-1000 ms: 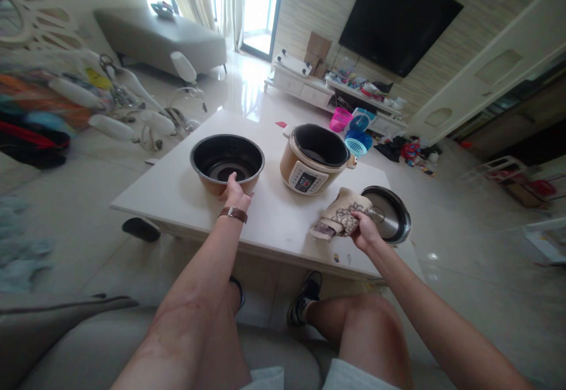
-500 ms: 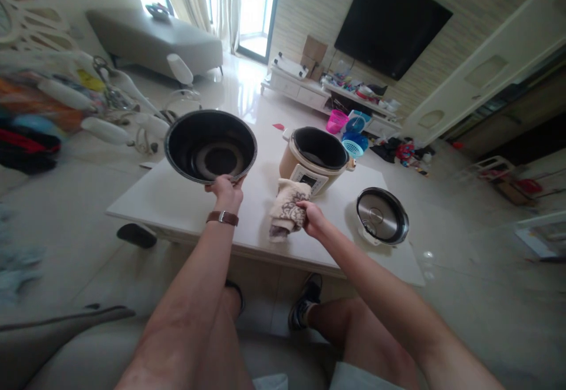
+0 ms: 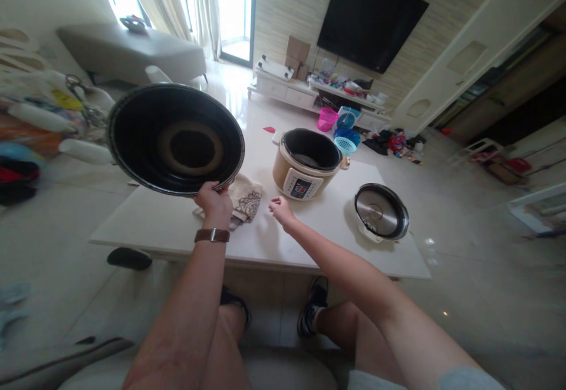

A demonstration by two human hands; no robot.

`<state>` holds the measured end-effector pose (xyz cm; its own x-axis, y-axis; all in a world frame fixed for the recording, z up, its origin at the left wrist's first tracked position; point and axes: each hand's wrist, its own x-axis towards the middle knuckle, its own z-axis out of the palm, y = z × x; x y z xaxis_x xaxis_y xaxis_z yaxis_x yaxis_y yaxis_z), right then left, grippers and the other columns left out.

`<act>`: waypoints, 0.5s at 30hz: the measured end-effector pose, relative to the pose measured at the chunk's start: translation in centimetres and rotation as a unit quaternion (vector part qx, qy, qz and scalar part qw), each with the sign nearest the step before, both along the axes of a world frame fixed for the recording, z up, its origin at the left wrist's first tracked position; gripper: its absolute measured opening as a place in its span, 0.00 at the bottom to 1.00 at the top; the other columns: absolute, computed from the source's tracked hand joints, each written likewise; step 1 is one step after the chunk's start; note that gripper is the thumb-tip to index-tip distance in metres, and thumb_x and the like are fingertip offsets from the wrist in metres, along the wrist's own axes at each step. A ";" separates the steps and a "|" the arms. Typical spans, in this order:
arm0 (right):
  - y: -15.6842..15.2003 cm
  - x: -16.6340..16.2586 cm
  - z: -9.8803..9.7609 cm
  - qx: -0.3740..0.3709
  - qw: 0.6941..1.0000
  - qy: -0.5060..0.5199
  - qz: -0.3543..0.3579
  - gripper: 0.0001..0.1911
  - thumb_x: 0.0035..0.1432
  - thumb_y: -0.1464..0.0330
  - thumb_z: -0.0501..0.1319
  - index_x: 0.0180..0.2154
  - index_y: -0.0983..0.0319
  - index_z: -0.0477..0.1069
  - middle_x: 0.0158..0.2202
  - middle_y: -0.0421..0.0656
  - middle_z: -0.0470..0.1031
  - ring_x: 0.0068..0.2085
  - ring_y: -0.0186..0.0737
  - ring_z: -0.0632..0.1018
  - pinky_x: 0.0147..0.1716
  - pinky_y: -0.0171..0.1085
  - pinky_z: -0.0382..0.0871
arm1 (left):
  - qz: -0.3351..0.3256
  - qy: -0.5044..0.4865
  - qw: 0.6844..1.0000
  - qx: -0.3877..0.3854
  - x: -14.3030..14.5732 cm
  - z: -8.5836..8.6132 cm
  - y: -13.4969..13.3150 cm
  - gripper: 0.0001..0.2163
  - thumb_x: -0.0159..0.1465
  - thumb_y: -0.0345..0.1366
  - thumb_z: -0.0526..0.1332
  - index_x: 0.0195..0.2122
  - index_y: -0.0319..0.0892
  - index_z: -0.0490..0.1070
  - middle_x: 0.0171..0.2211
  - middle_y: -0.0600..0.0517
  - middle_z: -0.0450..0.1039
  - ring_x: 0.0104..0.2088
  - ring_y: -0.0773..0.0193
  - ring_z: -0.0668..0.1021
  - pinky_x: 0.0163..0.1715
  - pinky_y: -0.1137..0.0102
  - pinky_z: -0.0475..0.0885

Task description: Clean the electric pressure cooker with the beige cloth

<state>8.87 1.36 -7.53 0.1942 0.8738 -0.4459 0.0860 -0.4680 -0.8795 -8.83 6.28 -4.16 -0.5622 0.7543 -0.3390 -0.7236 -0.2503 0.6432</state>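
My left hand (image 3: pixel 214 202), with a brown watch strap at the wrist, grips the near rim of a black inner pot (image 3: pixel 190 149). The pot is raised over the left part of the table and tilted so its dark inside faces me. Behind that hand a cream cloth with a brown pattern (image 3: pixel 247 200) lies bunched on the table, partly hidden. My right hand (image 3: pixel 282 212) hovers right of the cloth with fingers curled in and nothing seen in them. Just beyond it stands a beige electric pressure cooker (image 3: pixel 303 169), lidless, its control panel facing me.
The cooker's lid (image 3: pixel 381 210) lies upside down on the right of the white table (image 3: pixel 318 233). Past the table are a pink basket (image 3: pixel 328 120), a blue basket (image 3: pixel 345 144) and a low TV cabinet (image 3: pixel 298 96). White chair-like parts (image 3: pixel 86 151) stand at the left.
My right hand has let go of the cloth, which now lies further left on the table. My left hand has brought the inner pot up, left and closer to me.
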 end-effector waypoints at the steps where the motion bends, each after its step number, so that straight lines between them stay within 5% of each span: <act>1: -0.5 1.2 0.8 0.044 0.998 -0.038 0.016 0.08 0.56 0.75 0.63 0.36 0.56 0.70 0.40 0.41 0.76 0.45 0.43 0.76 0.51 0.41 0.72 | -0.009 -0.004 1.000 -0.009 0.3 0.1 -0.1 0.24 0.42 0.24 0.55 0.42 0.47 0.62 0.37 0.54 0.72 0.39 0.64 0.81 0.38 0.70 0.80; 2: -0.9 2.6 2.0 0.133 0.980 -0.133 0.066 0.08 0.57 0.75 0.62 0.37 0.56 0.71 0.44 0.43 0.77 0.48 0.45 0.77 0.54 0.42 0.71 | -0.014 -0.013 1.000 -0.018 0.6 0.2 -0.3 0.24 0.42 0.23 0.55 0.42 0.47 0.62 0.37 0.54 0.72 0.39 0.64 0.80 0.37 0.70 0.80; 4: -1.0 5.6 4.9 0.281 0.884 -0.343 0.147 0.10 0.61 0.73 0.61 0.43 0.57 0.75 0.50 0.47 0.78 0.56 0.52 0.75 0.60 0.47 0.67 | -0.019 -0.030 0.999 -0.029 1.1 0.3 -0.5 0.24 0.43 0.22 0.55 0.42 0.47 0.62 0.38 0.54 0.72 0.39 0.64 0.81 0.37 0.71 0.80; 6: -0.2 8.7 8.0 0.330 0.781 -0.505 0.164 0.15 0.65 0.70 0.61 0.52 0.58 0.76 0.56 0.52 0.77 0.62 0.57 0.71 0.63 0.50 0.63 | -0.021 -0.038 0.998 -0.035 1.7 0.5 -0.7 0.24 0.43 0.22 0.55 0.42 0.47 0.61 0.39 0.54 0.73 0.40 0.64 0.81 0.37 0.71 0.80; 8: 1.3 11.4 10.1 0.321 0.725 -0.587 0.166 0.23 0.63 0.68 0.65 0.59 0.62 0.72 0.60 0.55 0.75 0.64 0.61 0.70 0.62 0.52 0.61 | -0.019 -0.046 0.998 -0.040 2.2 0.7 -0.9 0.24 0.44 0.21 0.55 0.43 0.47 0.61 0.42 0.53 0.73 0.41 0.65 0.81 0.38 0.71 0.80; 11: 3.8 13.8 10.8 0.251 0.727 -0.610 0.190 0.28 0.59 0.65 0.72 0.58 0.65 0.72 0.55 0.57 0.79 0.59 0.61 0.74 0.60 0.53 0.60 | -0.014 -0.065 0.997 -0.043 2.8 0.8 -1.0 0.26 0.43 0.20 0.54 0.45 0.46 0.62 0.43 0.52 0.74 0.42 0.64 0.81 0.40 0.70 0.81; 15: 6.1 14.4 9.4 0.217 0.744 -0.600 0.200 0.26 0.57 0.59 0.74 0.53 0.63 0.74 0.52 0.56 0.80 0.55 0.61 0.77 0.55 0.51 0.61 | -0.031 -0.025 0.998 -0.043 3.1 0.2 -0.8 0.28 0.43 0.21 0.56 0.47 0.46 0.65 0.44 0.51 0.75 0.45 0.60 0.82 0.42 0.66 0.83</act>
<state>23.24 7.43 1.91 -0.0892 0.9797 0.1793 0.9866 0.1116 -0.1192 -5.72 5.52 -3.92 -0.4962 0.7540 -0.4305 -0.7676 -0.1492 0.6234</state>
